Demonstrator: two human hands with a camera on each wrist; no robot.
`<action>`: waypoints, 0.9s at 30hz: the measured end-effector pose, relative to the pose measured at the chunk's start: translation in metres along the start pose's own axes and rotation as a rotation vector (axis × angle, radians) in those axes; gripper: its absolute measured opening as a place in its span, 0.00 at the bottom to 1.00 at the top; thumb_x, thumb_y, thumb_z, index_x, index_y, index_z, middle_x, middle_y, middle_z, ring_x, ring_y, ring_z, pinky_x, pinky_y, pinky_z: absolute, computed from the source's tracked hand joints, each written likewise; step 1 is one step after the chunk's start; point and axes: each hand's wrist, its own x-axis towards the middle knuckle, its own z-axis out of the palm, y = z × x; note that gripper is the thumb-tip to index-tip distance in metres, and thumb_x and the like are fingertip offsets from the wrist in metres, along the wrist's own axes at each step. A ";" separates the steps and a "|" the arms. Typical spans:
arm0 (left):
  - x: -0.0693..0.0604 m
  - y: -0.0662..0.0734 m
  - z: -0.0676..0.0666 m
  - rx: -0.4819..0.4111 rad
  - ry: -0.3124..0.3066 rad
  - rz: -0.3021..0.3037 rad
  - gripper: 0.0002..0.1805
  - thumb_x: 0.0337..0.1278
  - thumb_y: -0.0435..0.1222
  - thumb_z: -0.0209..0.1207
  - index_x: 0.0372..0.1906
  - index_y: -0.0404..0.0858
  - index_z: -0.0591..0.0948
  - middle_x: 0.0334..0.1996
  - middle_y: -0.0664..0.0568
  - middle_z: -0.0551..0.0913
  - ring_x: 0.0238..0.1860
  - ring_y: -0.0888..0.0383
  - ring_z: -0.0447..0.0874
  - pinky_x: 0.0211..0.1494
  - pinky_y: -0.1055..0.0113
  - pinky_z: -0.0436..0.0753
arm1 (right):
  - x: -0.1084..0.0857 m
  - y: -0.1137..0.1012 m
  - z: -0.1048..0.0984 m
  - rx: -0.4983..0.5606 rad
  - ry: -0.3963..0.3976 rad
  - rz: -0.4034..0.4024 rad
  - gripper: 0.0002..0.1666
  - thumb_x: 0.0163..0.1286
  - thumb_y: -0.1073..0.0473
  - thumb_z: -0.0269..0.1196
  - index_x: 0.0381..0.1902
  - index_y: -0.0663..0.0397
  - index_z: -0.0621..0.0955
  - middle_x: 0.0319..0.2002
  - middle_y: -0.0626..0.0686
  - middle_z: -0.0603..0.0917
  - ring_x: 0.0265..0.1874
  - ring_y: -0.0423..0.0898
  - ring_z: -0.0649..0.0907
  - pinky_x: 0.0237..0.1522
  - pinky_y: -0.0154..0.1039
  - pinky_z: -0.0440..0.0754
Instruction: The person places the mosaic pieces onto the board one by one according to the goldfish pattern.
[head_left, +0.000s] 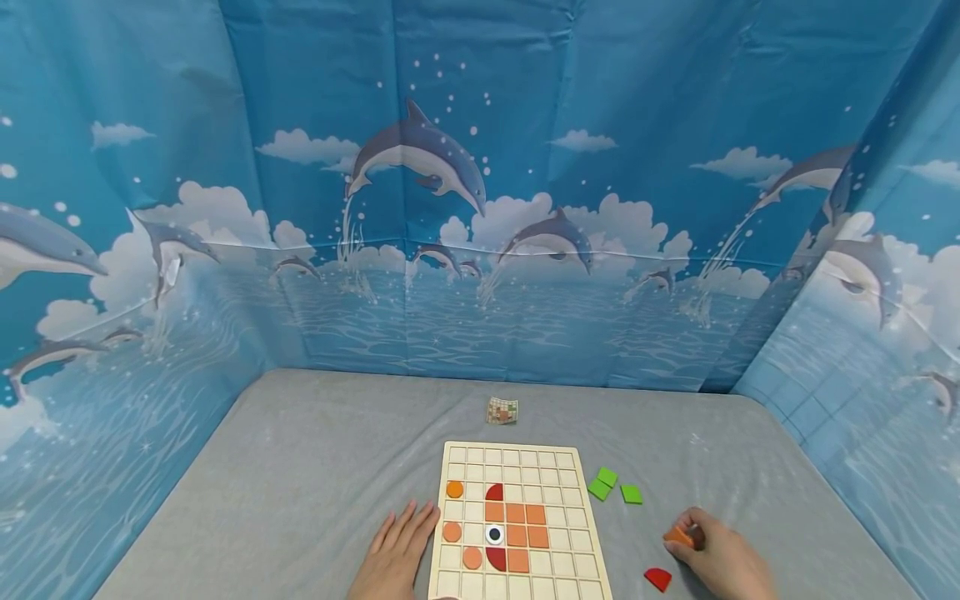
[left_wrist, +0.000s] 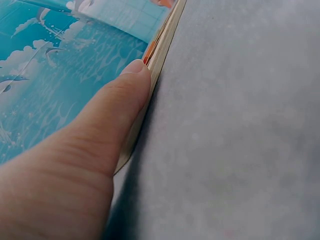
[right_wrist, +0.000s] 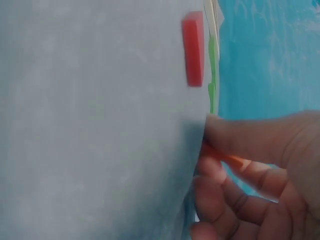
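A pale wooden grid board (head_left: 566, 546) lies on the grey cloth with orange squares (head_left: 517, 535), orange discs (head_left: 452, 532), dark red quarter-circles (head_left: 496, 558) and an eye disc (head_left: 494, 534) on it. My left hand (head_left: 397, 554) rests by the board's left edge, fingers straight; its thumb (left_wrist: 120, 95) touches the near edge. To the right of the board my right hand (head_left: 720, 554) pinches an orange piece (head_left: 678, 537) between thumb and fingers. Its full shape is hidden by the fingers. A red quarter-circle (head_left: 657, 579) lies on the cloth just left of that hand.
Several green squares (head_left: 631, 494) lie right of the board, two of them touching. Behind the board is a small printed card (head_left: 502, 411) with a grid picture. A blue dolphin curtain (head_left: 480, 325) borders the grey-covered table (head_left: 315, 450) at the back and sides.
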 end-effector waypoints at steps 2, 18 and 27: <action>0.000 0.000 0.000 0.002 -0.003 -0.001 0.56 0.44 0.76 0.46 0.69 0.38 0.64 0.66 0.50 0.67 0.66 0.48 0.62 0.66 0.74 0.28 | -0.001 -0.002 0.000 0.014 0.012 -0.001 0.19 0.56 0.50 0.71 0.32 0.54 0.74 0.23 0.47 0.74 0.22 0.44 0.73 0.25 0.40 0.67; 0.000 0.003 -0.001 -0.014 -0.021 -0.028 0.54 0.45 0.75 0.47 0.69 0.39 0.65 0.66 0.52 0.67 0.66 0.50 0.61 0.66 0.74 0.29 | -0.019 -0.043 0.015 0.073 0.104 -0.186 0.16 0.57 0.53 0.71 0.36 0.50 0.76 0.26 0.44 0.73 0.17 0.44 0.70 0.19 0.38 0.67; 0.001 0.002 -0.002 -0.037 -0.055 -0.050 0.56 0.42 0.76 0.48 0.70 0.39 0.64 0.67 0.52 0.66 0.67 0.49 0.60 0.66 0.74 0.28 | -0.028 -0.068 0.029 0.225 0.059 -0.235 0.12 0.53 0.55 0.73 0.33 0.47 0.81 0.25 0.45 0.75 0.18 0.45 0.71 0.19 0.37 0.69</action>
